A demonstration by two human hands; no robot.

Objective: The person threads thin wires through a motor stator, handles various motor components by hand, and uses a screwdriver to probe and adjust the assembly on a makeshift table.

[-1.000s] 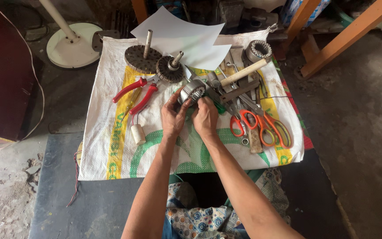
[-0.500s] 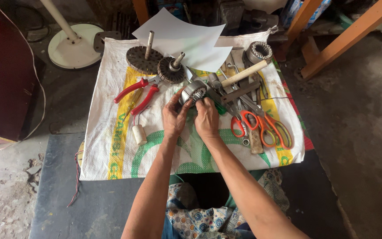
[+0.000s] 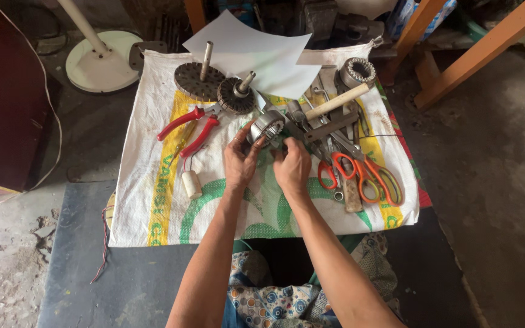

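We see a small round motor stator (image 3: 267, 126) — grey laminated metal ring, dull and ribbed — held up over a white woven sack (image 3: 153, 182) printed with yellow and green shapes. The sack covers a low table (image 3: 92, 279) with a dark flat top. The left hand (image 3: 240, 159) curls round the stator's lower left side, thumb and fingertips pressing on its rim, fingers partly closed. The right hand (image 3: 292, 168) sits just beside it, fingers bent inward at the stator's lower right edge; we cannot tell whether it pinches a wire or only touches the ring. Both forearms come up from the bottom of the view, bare, angled toward each other, wrists slightly bent.

Around the hands on the sack: red-handled pliers (image 3: 188, 124) to the left, a small white cylinder (image 3: 191, 184) with thin leads below them, a flat dark toothed disc with a steel shaft (image 3: 199, 79), and a rotor (image 3: 236, 94) with a short shaft beside it. To the right lie orange-handled scissors (image 3: 360, 173), a hammer with a pale wooden handle (image 3: 335, 102), several grey wrenches, and another wound stator ring (image 3: 358, 71) near the far corner. Two white paper sheets (image 3: 256, 51) overlap the sack's far edge — smooth, slightly curled.
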